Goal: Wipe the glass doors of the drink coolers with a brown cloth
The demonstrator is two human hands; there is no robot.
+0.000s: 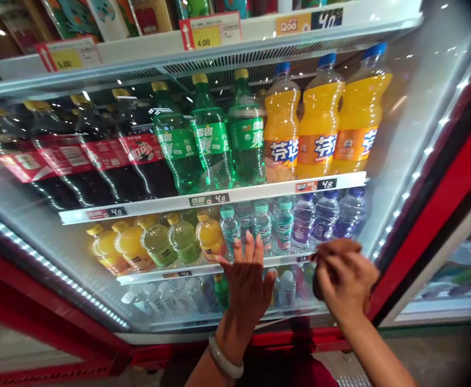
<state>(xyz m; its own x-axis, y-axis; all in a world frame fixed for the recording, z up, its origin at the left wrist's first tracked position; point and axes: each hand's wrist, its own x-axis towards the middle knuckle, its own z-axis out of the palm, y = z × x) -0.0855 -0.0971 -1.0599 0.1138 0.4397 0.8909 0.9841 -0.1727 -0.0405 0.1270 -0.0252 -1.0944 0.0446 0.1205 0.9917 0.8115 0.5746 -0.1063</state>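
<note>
My left hand [247, 279] is raised, fingers spread and palm toward the shelf, with a pale bracelet [225, 357] on the wrist. Its fingertips overlap the front of the teal-capped bottles [284, 223]; whether they touch is unclear. To the right, my right hand [347, 277] has its fingers curled in by the right end of the lower shelf edge [278, 260]. A dark patch shows under those fingers, and what they hold, if anything, is hidden. Purple-capped bottles [326, 215] stand just above it. Left of my left hand are yellow and green drink bottles [185, 236].
Large cola [138, 148], green soda [213, 134] and orange soda bottles [320, 123] fill the shelf above. Price tags [211, 35] line the top shelf. Small bottles [166, 298] sit at the bottom. A red frame [441, 199] with a light strip borders the right side.
</note>
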